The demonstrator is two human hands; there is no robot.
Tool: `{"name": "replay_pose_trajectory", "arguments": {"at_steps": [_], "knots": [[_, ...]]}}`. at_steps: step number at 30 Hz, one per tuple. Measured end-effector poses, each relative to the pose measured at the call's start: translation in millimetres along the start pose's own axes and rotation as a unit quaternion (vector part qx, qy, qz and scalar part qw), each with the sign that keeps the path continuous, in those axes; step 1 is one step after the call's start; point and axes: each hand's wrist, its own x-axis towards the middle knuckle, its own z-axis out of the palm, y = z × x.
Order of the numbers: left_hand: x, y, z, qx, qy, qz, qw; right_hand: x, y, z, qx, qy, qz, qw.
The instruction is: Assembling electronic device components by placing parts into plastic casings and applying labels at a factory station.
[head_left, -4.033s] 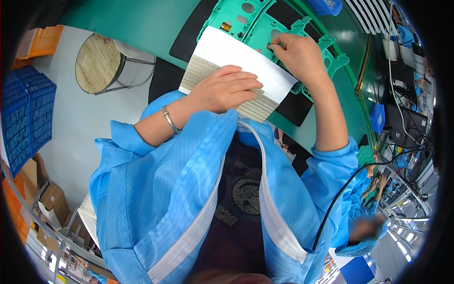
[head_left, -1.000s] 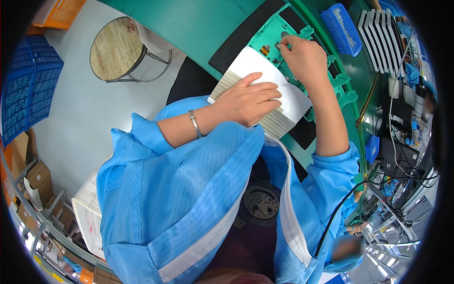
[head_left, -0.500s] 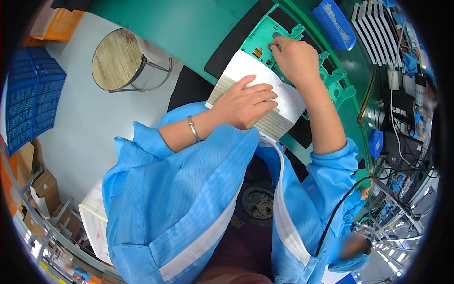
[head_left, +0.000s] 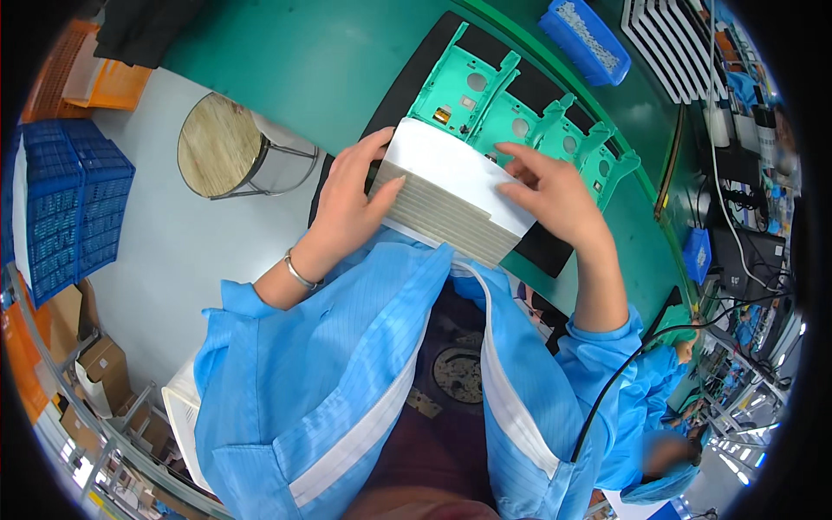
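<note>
A white sheet with rows of thin grey strips along its near half lies in front of me, over the near ends of several green plastic housings. My left hand grips the sheet's left edge, with the thumb on top; the other fingertips are partly hidden. Over the sheet's right part hovers my right hand, thumb and forefinger apart, nothing visible between them. The leftmost housing bears a small orange-and-black part just beyond the sheet.
The housings stand in a row on a black mat on the green table. Beyond them are a blue bin of small white parts and a rack of white panels. A round stool stands at left. A co-worker in blue is at right.
My left hand has gone from lying flat on the sheet to its left edge. My right hand has come back from the leftmost housing, its pinch now opened. The sheet's curled right part lies flatter.
</note>
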Motion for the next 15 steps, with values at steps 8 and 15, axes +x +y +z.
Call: {"name": "replay_pose_trajectory", "arguments": {"at_steps": [8,15], "knots": [[-3,-11,-7,-0.348,-0.054,-0.103,0.93,-4,-5,2,0.127,-0.023,-0.079,0.988],[39,-39,-67,-0.323,0.07,-0.107,0.938,7,10,-25,0.225,0.116,-0.029,0.967]]}}
